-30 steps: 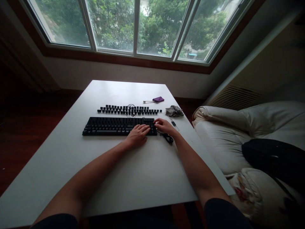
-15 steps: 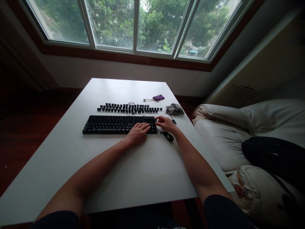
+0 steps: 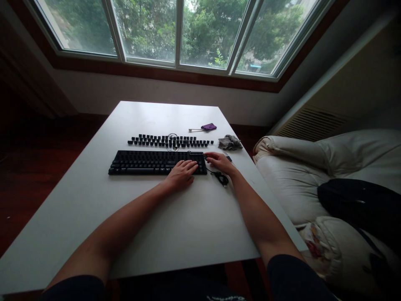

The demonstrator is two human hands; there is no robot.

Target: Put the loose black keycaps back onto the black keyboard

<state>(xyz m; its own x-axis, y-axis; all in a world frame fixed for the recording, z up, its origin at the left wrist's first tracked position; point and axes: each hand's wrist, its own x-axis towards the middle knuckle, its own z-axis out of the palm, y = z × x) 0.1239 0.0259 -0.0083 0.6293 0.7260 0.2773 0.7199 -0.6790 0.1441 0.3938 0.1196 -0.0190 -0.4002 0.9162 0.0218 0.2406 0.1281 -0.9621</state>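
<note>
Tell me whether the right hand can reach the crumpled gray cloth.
Probably yes: the right hand is by the right end of the keyboard, the crumpled gray cloth lies just beyond, and nothing tall stands between.

Window (image 3: 177, 37), four panes, pale frame, red-brown surround (image 3: 194, 78); green trees (image 3: 147, 29) show behind the glass, and a pale wall (image 3: 150, 91) runs beneath. Sofa (image 3: 278, 175), cream, padded, stands at right, bearing a black soft article (image 3: 360, 200); slatted vent (image 3: 313, 121) behind. Floor (image 3: 31, 184), dark red-brown, shows at left.
</note>
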